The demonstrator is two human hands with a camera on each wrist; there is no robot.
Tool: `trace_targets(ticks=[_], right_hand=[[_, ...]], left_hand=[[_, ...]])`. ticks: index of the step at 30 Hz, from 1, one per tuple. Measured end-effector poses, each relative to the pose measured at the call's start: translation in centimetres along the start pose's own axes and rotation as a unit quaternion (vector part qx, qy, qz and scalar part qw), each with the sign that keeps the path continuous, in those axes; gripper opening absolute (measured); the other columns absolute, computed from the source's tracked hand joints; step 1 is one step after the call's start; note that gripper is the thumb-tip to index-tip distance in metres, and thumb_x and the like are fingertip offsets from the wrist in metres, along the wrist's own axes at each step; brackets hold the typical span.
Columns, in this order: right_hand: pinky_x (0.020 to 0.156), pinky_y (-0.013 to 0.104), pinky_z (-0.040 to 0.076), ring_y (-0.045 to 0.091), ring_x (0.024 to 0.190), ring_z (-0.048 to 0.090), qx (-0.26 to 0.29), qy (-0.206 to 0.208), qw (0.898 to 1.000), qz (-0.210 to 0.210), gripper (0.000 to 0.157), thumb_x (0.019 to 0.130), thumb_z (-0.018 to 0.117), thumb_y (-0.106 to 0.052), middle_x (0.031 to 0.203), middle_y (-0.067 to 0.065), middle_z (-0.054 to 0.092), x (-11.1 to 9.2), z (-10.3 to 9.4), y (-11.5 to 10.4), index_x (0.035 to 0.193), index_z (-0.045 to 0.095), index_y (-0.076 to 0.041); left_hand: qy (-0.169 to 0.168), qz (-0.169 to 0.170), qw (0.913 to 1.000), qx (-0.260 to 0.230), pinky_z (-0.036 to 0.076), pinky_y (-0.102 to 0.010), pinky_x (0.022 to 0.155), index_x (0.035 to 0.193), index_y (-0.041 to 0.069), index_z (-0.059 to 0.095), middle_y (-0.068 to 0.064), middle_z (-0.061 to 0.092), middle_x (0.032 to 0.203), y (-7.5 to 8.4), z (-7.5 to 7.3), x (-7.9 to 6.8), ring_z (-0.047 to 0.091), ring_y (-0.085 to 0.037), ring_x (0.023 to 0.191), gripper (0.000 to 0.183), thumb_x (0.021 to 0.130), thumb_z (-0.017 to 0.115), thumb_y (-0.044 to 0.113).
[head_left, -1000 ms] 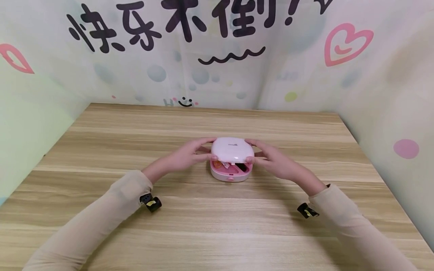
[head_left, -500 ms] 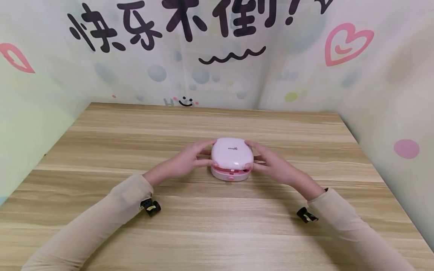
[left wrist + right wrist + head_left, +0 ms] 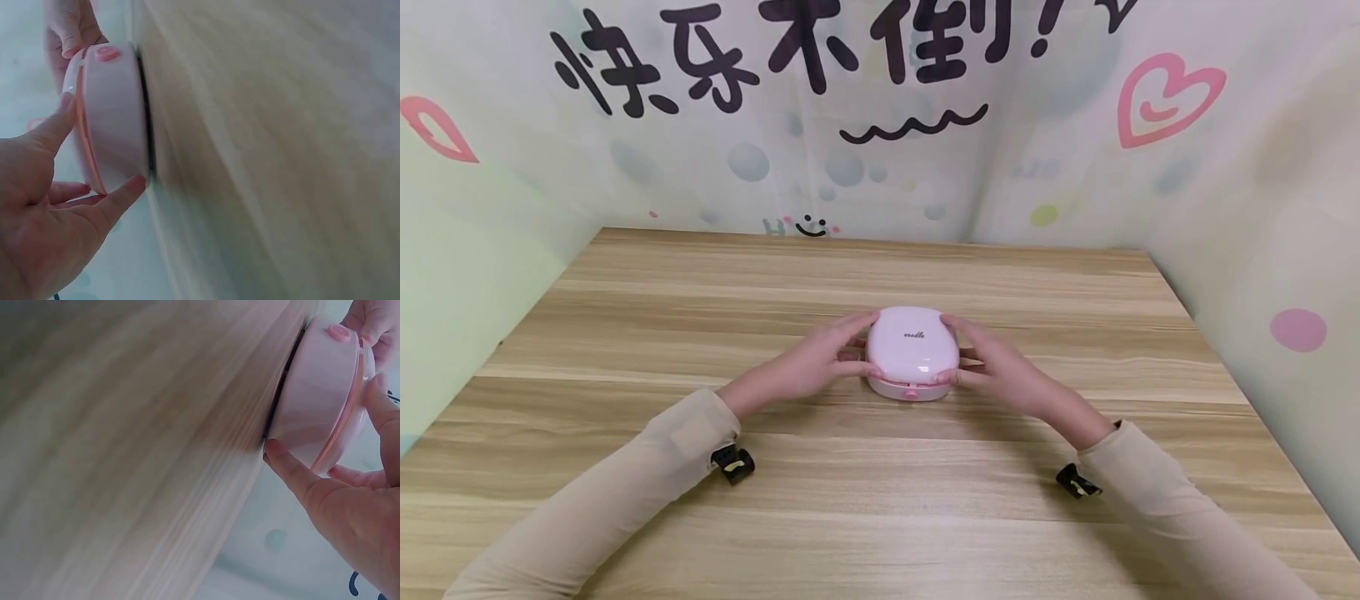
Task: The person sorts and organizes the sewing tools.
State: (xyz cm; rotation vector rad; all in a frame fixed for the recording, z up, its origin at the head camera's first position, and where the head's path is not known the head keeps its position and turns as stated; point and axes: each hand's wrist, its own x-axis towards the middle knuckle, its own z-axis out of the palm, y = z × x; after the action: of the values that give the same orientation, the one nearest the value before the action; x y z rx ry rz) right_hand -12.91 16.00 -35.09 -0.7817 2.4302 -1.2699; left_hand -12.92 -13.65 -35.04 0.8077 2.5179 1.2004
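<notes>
A small white storage box (image 3: 912, 346) with a pink button (image 3: 912, 395) on its front rests on the table. Its rounded lid, bearing small dark lettering, lies down over the base; a thin pink line shows between them, and the contents are hidden. My left hand (image 3: 812, 357) holds the box's left side, thumb at the lid's front corner. On the opposite side my right hand (image 3: 1002, 364) grips it the same way. In the left wrist view, fingers (image 3: 125, 194) touch the base's side near the table. The right wrist view shows fingers (image 3: 284, 465) low on the base too.
The wood-grain table (image 3: 880, 500) stretches around the box on every side. Behind it hangs a printed cloth (image 3: 692, 183) with dark lettering, and more cloth stands at the left and right edges. A black wrist strap (image 3: 732, 462) pokes out at the left sleeve.
The lid has come down from a raised tilt onto the base, covering the pink compartments and the items inside. Both hands have lowered slightly with it; the box stays in place.
</notes>
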Motion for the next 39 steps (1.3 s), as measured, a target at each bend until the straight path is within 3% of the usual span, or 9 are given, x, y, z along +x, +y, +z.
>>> trace_targets(ticks=[8,17,25,33,39], right_hand=[[0.104,0.051,0.059,0.054,0.131,0.058,-0.014,0.015,1.000,0.000,0.087,0.093,0.081,-0.008,0.162,0.033,0.035,0.2,0.2,-0.4,0.160,0.027,0.010],[0.096,0.046,0.064,0.049,0.115,0.068,-0.065,0.036,0.997,-0.005,0.093,0.087,0.087,-0.011,0.152,0.036,0.041,0.8,0.5,-0.9,0.157,0.030,0.014],[0.096,0.045,0.064,0.050,0.117,0.067,-0.062,0.036,0.997,0.011,0.092,0.085,0.087,-0.007,0.154,0.035,0.040,1.0,0.6,-1.1,0.156,0.032,0.013],[0.096,0.045,0.064,0.051,0.116,0.067,-0.074,0.038,0.997,0.008,0.093,0.084,0.088,-0.006,0.154,0.035,0.040,1.0,0.9,-1.0,0.156,0.033,0.012],[0.113,0.058,0.051,0.049,0.134,0.056,-0.124,0.027,0.992,-0.003,0.092,0.089,0.086,-0.017,0.158,0.033,0.040,0.5,0.6,-1.0,0.158,0.032,0.010]], left_hand=[[-0.021,-0.015,0.9974,0.068,0.052,-0.044,0.115,0.164,-0.002,0.030,-0.023,0.042,0.164,1.4,-0.6,0.3,0.055,-0.036,0.140,0.089,0.097,0.080,0.029],[0.017,-0.011,0.9928,0.118,0.053,-0.047,0.113,0.156,-0.010,0.039,-0.025,0.054,0.152,2.1,0.2,0.9,0.057,-0.034,0.136,0.092,0.090,0.086,0.034],[0.033,-0.019,0.9897,0.138,0.052,-0.047,0.114,0.154,-0.013,0.040,-0.028,0.055,0.151,2.8,0.4,0.6,0.057,-0.037,0.136,0.094,0.088,0.088,0.033],[0.023,-0.022,0.9883,0.149,0.049,-0.049,0.117,0.154,-0.014,0.039,-0.029,0.053,0.152,2.7,0.4,0.4,0.054,-0.039,0.140,0.094,0.089,0.087,0.033],[0.002,-0.017,0.9880,0.153,0.042,-0.051,0.123,0.160,-0.011,0.030,-0.030,0.044,0.159,2.3,0.5,-0.1,0.046,-0.040,0.147,0.096,0.095,0.080,0.039]])
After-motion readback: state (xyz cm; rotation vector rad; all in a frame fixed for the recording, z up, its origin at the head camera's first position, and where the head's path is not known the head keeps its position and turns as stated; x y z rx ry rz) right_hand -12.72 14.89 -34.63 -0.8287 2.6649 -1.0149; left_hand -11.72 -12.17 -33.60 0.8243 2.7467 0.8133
